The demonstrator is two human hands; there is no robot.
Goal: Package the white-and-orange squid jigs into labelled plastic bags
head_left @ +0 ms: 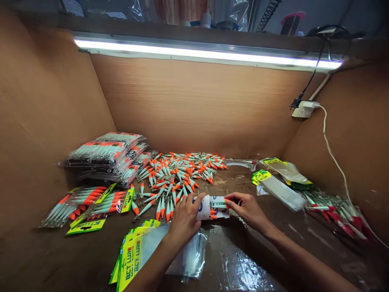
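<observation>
My left hand (186, 215) is closed on a curled white card (204, 209) with blue print, near the middle of the table. Several orange-tipped, pale fishing lures (214, 211) lie on that card, partly covered by its curl. At the card's right end, my right hand (247, 209) pinches a fishing lure (223, 202) between thumb and fingers. Behind both hands spreads a heap of loose orange-and-pale lures (173, 174). Clear bags with yellow-green "BCT LURE" headers (132, 253) are fanned out below my left forearm.
Packed lure bags (105, 152) are stacked at the back left, with more header bags of lures (91, 207) before them. To the right lie flat clear bags (282, 190) and red-tipped lures (337, 213). A white cable (330, 146) hangs from a power outlet (304, 109).
</observation>
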